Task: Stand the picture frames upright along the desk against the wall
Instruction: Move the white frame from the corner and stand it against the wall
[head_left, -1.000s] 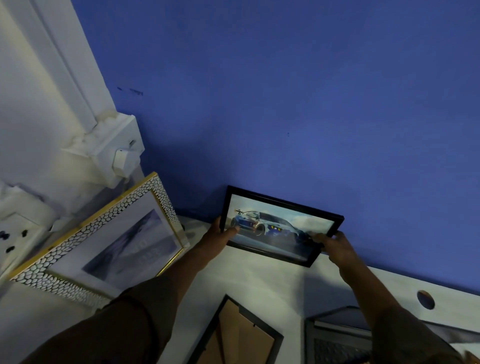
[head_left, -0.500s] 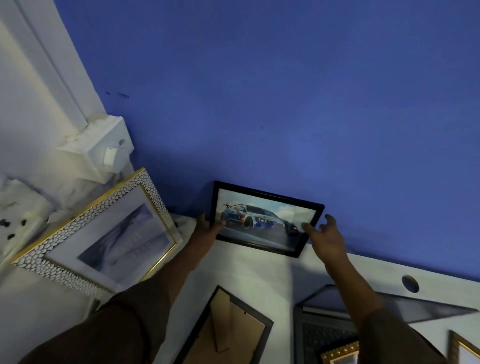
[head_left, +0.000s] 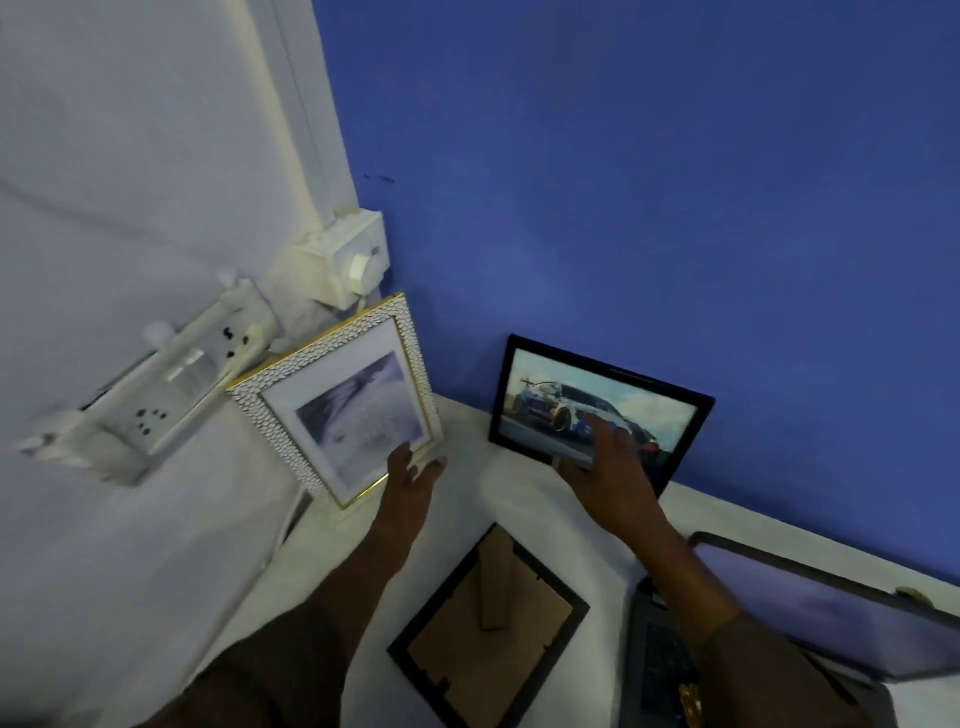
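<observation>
A black frame with a car picture (head_left: 550, 400) stands upright on the white desk (head_left: 483, 483), leaning on the blue wall. My right hand (head_left: 608, 467) hovers open in front of its lower middle, fingers spread, holding nothing. A white pebbled frame with gold trim (head_left: 337, 400) leans in the corner to the left. My left hand (head_left: 410, 478) is open beside that frame's lower right corner; whether it touches is unclear. A black frame (head_left: 488, 629) lies face down near me, its brown backing and stand showing.
White switch and socket boxes (head_left: 358, 260) are mounted on the left wall above the corner. An open laptop (head_left: 826, 618) sits at the right, its keyboard partly under my right sleeve. A gold ornate frame corner (head_left: 688, 699) peeks at the bottom right.
Both hands have let go of the car frame, which now stands against the wall alone. My left hand moved left toward the white frame. The view swung left.
</observation>
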